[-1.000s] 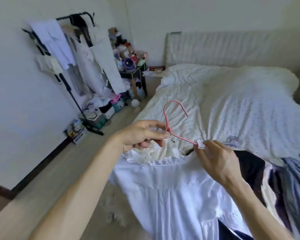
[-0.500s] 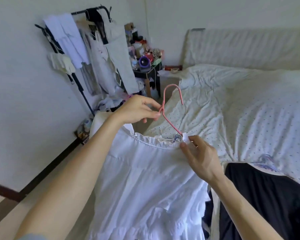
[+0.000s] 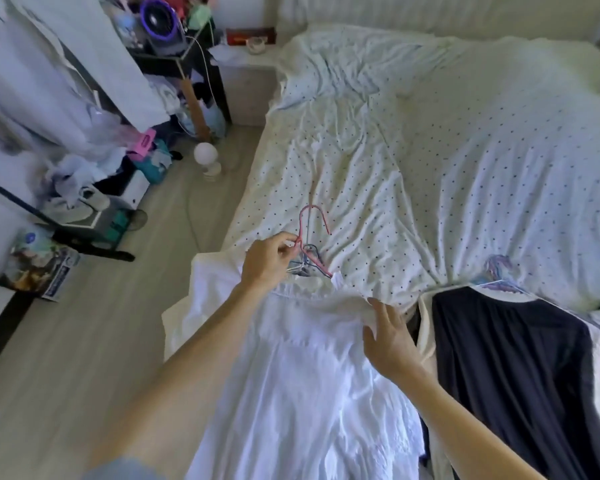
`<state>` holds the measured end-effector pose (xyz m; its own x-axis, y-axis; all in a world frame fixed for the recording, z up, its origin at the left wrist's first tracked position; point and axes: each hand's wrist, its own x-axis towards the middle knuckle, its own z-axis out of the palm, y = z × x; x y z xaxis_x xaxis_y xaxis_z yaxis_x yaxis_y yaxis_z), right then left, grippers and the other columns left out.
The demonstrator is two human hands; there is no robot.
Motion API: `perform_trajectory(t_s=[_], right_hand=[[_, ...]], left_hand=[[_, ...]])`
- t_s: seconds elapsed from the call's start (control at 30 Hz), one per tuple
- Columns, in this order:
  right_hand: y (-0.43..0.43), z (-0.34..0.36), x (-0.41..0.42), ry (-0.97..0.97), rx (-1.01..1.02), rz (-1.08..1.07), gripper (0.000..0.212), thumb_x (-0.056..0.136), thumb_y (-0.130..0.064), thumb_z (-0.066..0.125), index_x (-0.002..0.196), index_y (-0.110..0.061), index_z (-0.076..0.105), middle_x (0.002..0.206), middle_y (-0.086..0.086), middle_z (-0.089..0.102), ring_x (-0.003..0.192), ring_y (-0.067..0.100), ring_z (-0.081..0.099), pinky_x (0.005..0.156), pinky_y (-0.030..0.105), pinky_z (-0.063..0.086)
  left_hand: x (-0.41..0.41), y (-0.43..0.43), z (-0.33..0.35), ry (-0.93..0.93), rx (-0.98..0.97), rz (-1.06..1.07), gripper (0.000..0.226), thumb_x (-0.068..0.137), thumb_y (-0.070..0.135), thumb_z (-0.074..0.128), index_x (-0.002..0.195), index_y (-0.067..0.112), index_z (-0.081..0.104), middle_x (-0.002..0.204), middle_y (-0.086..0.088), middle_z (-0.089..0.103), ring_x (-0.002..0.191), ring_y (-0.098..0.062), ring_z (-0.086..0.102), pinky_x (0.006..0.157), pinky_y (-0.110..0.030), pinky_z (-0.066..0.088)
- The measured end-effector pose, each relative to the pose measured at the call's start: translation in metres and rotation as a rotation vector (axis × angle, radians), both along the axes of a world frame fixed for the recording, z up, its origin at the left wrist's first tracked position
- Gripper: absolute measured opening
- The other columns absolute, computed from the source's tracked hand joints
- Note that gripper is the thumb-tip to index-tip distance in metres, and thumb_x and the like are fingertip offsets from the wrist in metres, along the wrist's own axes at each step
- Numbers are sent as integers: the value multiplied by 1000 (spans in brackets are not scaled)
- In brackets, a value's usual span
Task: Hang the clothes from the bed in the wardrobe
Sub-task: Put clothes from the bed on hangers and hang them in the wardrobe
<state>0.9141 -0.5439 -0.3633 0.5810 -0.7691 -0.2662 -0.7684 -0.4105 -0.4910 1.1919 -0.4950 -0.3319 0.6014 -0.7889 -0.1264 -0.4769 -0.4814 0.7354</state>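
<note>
L hand [image 3: 269,259] pinches pink hanger [image 3: 313,225] at its neck, fingers curled; the hook stands up over the bed [image 3: 430,161]. R hand [image 3: 390,336] is near flat, fingers straight, pressing the dress [image 3: 302,375] at the shoulder; no grip I can confirm. Dress lies at bed edge, hem toward me, one hanger arm running into the ruffled neckline. Rec.: seat both arms fully under the shoulders before lifting. Hanger is thin wire, prob. slick. Fabric is white, light, creased, and likely to slide if uneven.
</note>
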Motion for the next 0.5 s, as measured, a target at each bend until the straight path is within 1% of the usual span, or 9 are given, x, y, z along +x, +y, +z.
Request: perform_trajectory(t_s=[0.07, 0.1, 0.17, 0.2, 0.23, 0.3, 0.37, 0.43, 0.5], right_hand=[[1, -28, 7, 64, -57, 33, 64, 92, -23, 60, 150, -11, 35, 151, 15, 39, 134, 39, 42, 109, 50, 38], [5, -40, 9, 112, -51, 44, 68, 94, -31, 58, 153, -11, 32, 156, 16, 33, 139, 40, 37, 113, 50, 33], [14, -62, 13, 244, 37, 77, 79, 94, -56, 39, 158, -15, 19, 164, 16, 14, 149, 39, 19, 119, 48, 21], [20, -71, 15, 310, 94, 101, 87, 87, -67, 21, 159, -19, 10, 166, 13, 4, 152, 36, 9, 122, 46, 14], [25, -83, 16, 359, 144, 112, 94, 79, -72, 7, 160, -24, 3, 167, 9, -4, 153, 34, 0, 122, 45, 9], [29, -107, 19, 428, 212, 111, 96, 73, -75, -3, 159, -32, -4, 166, 3, -15, 153, 34, -10, 122, 48, 8], [26, -125, 22, 500, 268, 119, 85, 84, -76, 6, 157, -35, -8, 164, -1, -23, 152, 33, -15, 121, 54, 10], [23, -141, 22, 551, 335, 138, 74, 96, -68, 20, 156, -38, -13, 161, -4, -31, 151, 30, -20, 120, 58, 7], [22, -154, 22, 569, 377, 153, 73, 98, -67, 23, 155, -40, -14, 160, -6, -34, 151, 27, -22, 120, 59, 4]], left_hand=[[10, -16, -34, -172, 171, -119, 43, 97, 39, 56, 139, 31, 50, 134, -8, 60, 127, -29, 54, 102, -39, 41], [11, -20, -50, -223, 318, -183, 60, 98, 49, 50, 152, 33, 30, 155, -11, 36, 145, -31, 32, 114, -45, 28], [2, -16, -82, -214, 476, -218, 77, 98, 59, 41, 157, 38, -2, 166, -4, -10, 153, -28, -4, 121, -52, 2], [-7, -7, -98, -211, 480, -202, 77, 97, 61, 39, 156, 40, -7, 165, -1, -18, 153, -27, -10, 120, -54, -3], [-17, 4, -114, -212, 474, -184, 75, 97, 64, 35, 155, 43, -7, 165, 1, -19, 153, -27, -10, 119, -57, -3], [-37, 29, -144, -230, 494, -157, 72, 93, 69, 28, 156, 45, 1, 166, 1, -12, 153, -32, -1, 116, -65, 3], [-48, 53, -174, -229, 586, -160, 74, 89, 74, 24, 156, 44, 11, 168, 0, -2, 152, -36, 8, 112, -71, 9], [-52, 70, -196, -248, 671, -204, 75, 89, 77, 20, 156, 46, 3, 167, 1, -8, 153, -34, 0, 113, -70, 4], [-51, 76, -212, -304, 655, -236, 71, 93, 72, 22, 156, 45, 2, 167, 1, -7, 153, -33, 0, 116, -67, 1]])
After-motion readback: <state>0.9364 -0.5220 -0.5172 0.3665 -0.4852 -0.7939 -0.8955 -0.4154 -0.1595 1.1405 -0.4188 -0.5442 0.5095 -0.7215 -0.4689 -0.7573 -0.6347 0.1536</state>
